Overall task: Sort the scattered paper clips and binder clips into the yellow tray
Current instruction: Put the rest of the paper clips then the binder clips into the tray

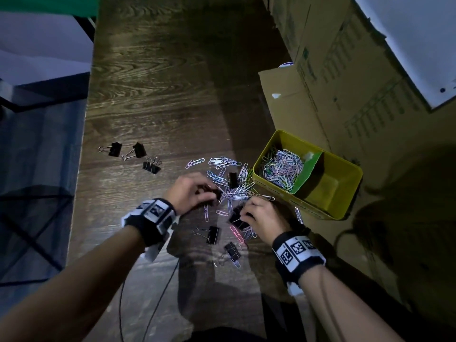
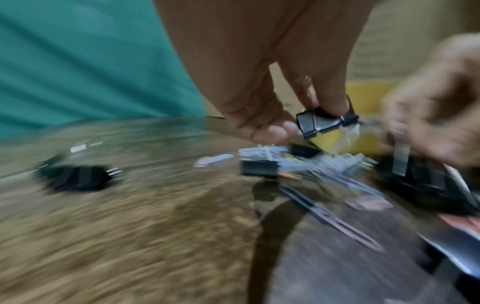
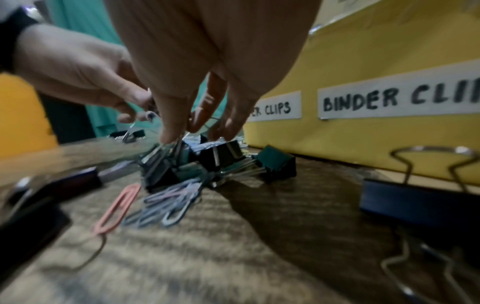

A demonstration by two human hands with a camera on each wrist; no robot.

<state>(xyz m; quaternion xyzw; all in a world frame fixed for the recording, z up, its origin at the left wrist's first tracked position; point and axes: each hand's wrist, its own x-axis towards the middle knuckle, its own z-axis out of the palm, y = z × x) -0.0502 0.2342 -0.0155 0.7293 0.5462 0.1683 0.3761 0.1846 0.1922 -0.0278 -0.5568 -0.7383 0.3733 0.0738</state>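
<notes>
The yellow tray (image 1: 345, 213) stands at the right, split by a green divider (image 1: 308, 174). Its left compartment holds several paper clips (image 1: 283, 166); the right one shows only its bare bottom. Its wall (image 3: 363, 144) carries "BINDER CLIPS" and "...ER CLIPS" labels. Coloured paper clips (image 1: 229, 176) and black binder clips (image 1: 212, 234) lie scattered in front of it. My left hand (image 1: 209, 193) pinches a black binder clip (image 2: 322, 121) just above the pile. My right hand (image 1: 243, 215) pinches the wire handles of another black binder clip (image 3: 158, 170) that rests on the table.
Three more binder clips (image 1: 138, 151) lie apart at the left, near the table's left edge (image 1: 84, 144). Cardboard boxes (image 1: 345, 95) stand behind and beside the tray. A thin black cable (image 1: 153, 304) hangs below my left wrist. Bare wood lies beyond the pile.
</notes>
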